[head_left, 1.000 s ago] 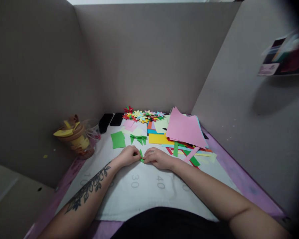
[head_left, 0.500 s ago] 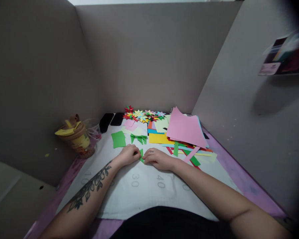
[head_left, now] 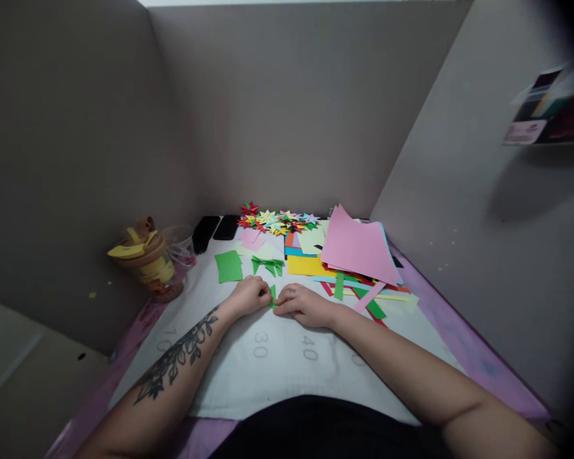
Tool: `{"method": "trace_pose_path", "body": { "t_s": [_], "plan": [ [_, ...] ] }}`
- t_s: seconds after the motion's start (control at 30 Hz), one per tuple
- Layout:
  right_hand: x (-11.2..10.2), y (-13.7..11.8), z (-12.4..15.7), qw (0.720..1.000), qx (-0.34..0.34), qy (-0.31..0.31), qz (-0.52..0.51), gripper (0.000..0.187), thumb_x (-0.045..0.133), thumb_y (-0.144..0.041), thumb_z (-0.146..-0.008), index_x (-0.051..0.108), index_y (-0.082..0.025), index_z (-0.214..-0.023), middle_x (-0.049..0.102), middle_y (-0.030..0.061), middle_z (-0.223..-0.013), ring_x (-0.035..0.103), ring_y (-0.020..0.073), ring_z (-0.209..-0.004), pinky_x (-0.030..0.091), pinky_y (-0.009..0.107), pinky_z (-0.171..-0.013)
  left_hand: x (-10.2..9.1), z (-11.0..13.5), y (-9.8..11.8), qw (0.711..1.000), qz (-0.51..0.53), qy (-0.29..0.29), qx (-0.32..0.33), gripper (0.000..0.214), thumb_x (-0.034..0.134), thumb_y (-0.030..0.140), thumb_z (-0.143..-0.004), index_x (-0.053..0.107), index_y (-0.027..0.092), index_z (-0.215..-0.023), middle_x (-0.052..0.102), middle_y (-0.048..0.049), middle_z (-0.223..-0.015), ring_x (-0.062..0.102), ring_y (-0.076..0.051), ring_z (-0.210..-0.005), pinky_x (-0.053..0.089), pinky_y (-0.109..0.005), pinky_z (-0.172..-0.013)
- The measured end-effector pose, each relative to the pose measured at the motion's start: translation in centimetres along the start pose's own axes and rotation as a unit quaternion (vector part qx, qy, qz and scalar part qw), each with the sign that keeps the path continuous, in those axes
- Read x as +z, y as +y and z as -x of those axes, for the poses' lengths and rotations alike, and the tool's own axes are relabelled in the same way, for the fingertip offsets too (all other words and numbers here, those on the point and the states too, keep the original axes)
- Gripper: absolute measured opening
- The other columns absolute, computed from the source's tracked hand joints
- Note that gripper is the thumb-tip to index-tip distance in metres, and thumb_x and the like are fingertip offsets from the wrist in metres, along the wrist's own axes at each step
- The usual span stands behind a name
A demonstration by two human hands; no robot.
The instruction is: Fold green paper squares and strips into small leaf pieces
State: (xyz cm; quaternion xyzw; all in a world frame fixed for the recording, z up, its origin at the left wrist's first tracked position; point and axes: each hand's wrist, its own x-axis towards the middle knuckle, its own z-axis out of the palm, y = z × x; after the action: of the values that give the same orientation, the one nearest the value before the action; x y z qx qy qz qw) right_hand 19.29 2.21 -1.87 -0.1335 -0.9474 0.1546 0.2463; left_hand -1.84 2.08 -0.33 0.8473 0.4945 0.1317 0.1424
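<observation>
Between my two hands is a small piece of green paper (head_left: 273, 295), low on the white mat. The fingers of my left hand (head_left: 253, 296) are closed on its left side. From the right, my right hand (head_left: 302, 305) pinches at its lower edge, fingers bent together. Just beyond them lie several folded green paper pieces (head_left: 268, 265) with pointed ends. Green paper squares (head_left: 228, 266) rest to the left of these. How the held piece is folded is largely hidden by my fingers.
Colourful folded paper stars (head_left: 277, 221) line the back. Pink sheets (head_left: 358, 247) lie at the right over coloured strips (head_left: 373, 303). A pot with yellow pieces (head_left: 146, 258), a clear plastic cup (head_left: 180, 244) and two black objects (head_left: 226, 227) are at the left. Grey walls enclose the table.
The view has shifted slightly. Both hands stay at the green paper; my right fingers sit a little differently along its lower edge.
</observation>
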Motion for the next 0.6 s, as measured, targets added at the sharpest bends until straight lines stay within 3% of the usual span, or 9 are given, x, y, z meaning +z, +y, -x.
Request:
{"method": "trace_pose_path", "body": {
  "t_s": [0.6],
  "plan": [
    [-0.03, 0.01, 0.08, 1.000, 0.015, -0.012, -0.021, 0.026, 0.052, -0.010, -0.082, 0.067, -0.022, -0.099, 0.065, 0.0064, -0.095, 0.053, 0.0173, -0.096, 0.043, 0.034, -0.087, 0.32, -0.10, 0.36, 0.999, -0.018, 0.013, -0.041, 0.015, 0.053, 0.029, -0.074, 0.063, 0.019, -0.070, 0.062, -0.0050, -0.076, 0.053, -0.020, -0.078, 0.038, -0.028, -0.070]
  ]
}}
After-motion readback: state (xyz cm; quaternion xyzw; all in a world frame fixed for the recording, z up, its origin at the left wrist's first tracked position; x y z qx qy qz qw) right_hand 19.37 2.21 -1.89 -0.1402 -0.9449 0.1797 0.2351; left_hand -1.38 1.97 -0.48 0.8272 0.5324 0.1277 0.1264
